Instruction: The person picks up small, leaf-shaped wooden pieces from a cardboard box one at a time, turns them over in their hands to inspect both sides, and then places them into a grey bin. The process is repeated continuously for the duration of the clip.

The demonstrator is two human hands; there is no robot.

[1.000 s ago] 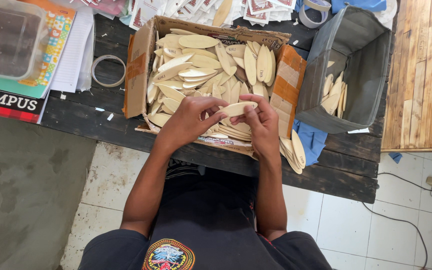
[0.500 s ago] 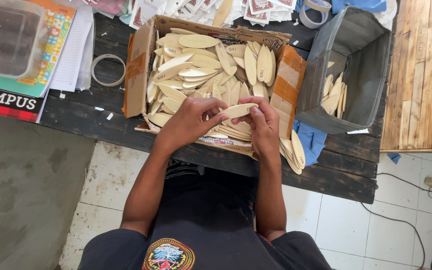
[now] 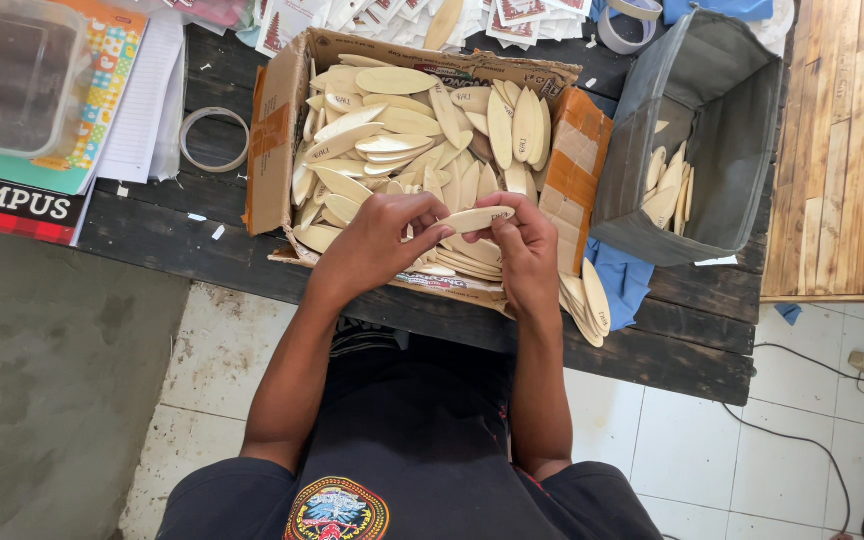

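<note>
Both hands, left hand (image 3: 372, 245) and right hand (image 3: 527, 250), pinch one wooden oval piece (image 3: 475, 218) in their fingers over the cardboard box (image 3: 270, 150) at the tabletop's (image 3: 152, 235) near edge

The fingers of both hands cover the ends of the oval wooden piece (image 3: 474, 219). The clear plastic container (image 3: 12, 75), the tape roll (image 3: 628, 20) and the dark tabletop (image 3: 672, 340) run past the frame edges.
</note>
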